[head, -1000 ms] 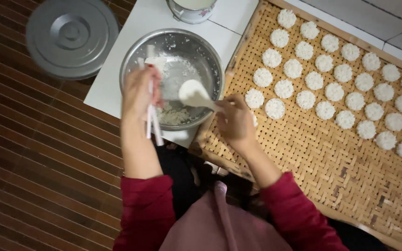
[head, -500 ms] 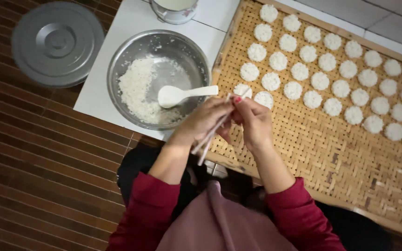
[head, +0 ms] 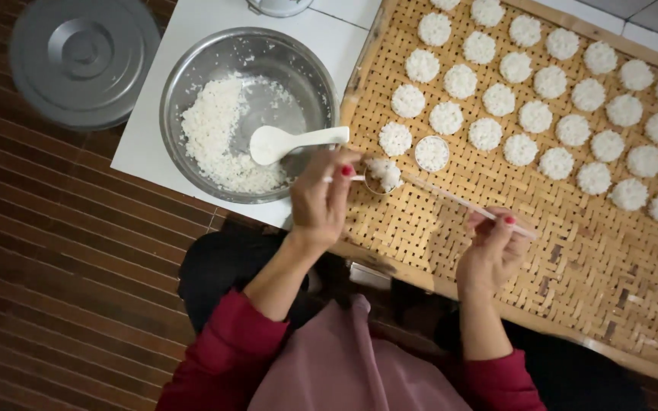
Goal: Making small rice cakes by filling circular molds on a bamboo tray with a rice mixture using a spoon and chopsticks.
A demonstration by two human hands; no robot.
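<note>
Left hand [head: 321,194] is curled closed, thumb and fingers pinching a small round ring mould [head: 382,175] packed with white rice; the mould sits just past the fingertips, over the near edge of the woven bamboo tray [head: 573,259]. Right hand [head: 493,247] is closed on the near end of a pair of pale chopsticks [head: 451,199], which slant away from it toward the left hand until their tips reach the rice in the mould.

Just beyond the mould lies a second ring [head: 431,153], filled and flat on the tray. Past that, rows of round white rice cakes [head: 542,114] cover the far part of the tray, set close but apart — none lies between the two hands, where the weave is bare.

Outward of the left hand stands a metal bowl [head: 192,84] on a white tabletop [head: 154,129], with loose rice [head: 218,133] heaped on its far side and a white spoon [head: 287,141] resting in it, its handle pointing toward the left thumb and ending just short of it. Farther out a grey metal lid [head: 81,57] lies on the dark slatted floor [head: 55,266].

Red sleeves and a mauve apron fill the space below the hands. How the chopsticks meet the mould is hard to make out — rice and fingers cover the contact. The tray's far rows and another vessel at the top are cut off.
</note>
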